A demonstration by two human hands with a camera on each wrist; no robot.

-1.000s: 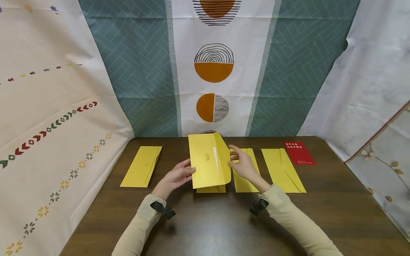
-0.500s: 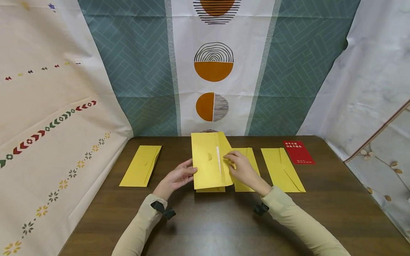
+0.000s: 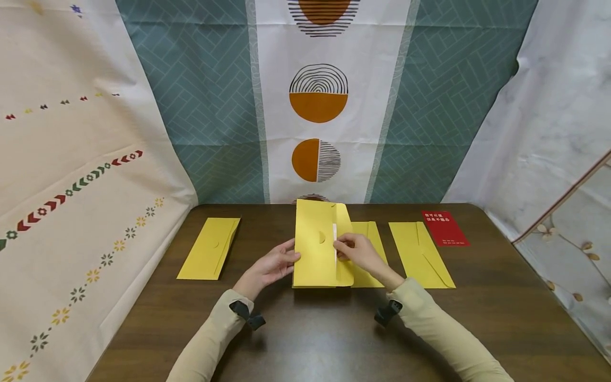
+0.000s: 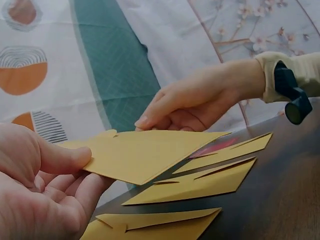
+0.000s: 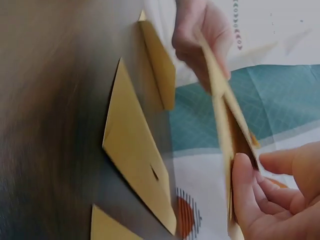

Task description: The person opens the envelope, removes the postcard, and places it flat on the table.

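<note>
A yellow envelope (image 3: 312, 244) is held raised over the middle of the table, its flap (image 3: 345, 270) folded out to the right and a white strip (image 3: 334, 229) showing along its opening. My left hand (image 3: 272, 268) grips its left edge, thumb (image 4: 75, 157) in front and fingers behind. My right hand (image 3: 365, 254) has thumb and fingers pinched at the opening, over the white strip. The right wrist view shows the thumb (image 5: 243, 175) and forefinger at the gaping edge; I cannot tell whether they catch the strip as well as the envelope.
Another yellow envelope (image 3: 210, 248) lies at the left of the table. Two more, one beside my right hand (image 3: 369, 277) and one farther right (image 3: 420, 254), lie flat. A red card (image 3: 446, 228) rests at the back right. Cloth hangs behind.
The held envelope has shifted right and turned to face the camera more squarely. My right hand has gone from the flap's outer edge to the opening, pinching there.
</note>
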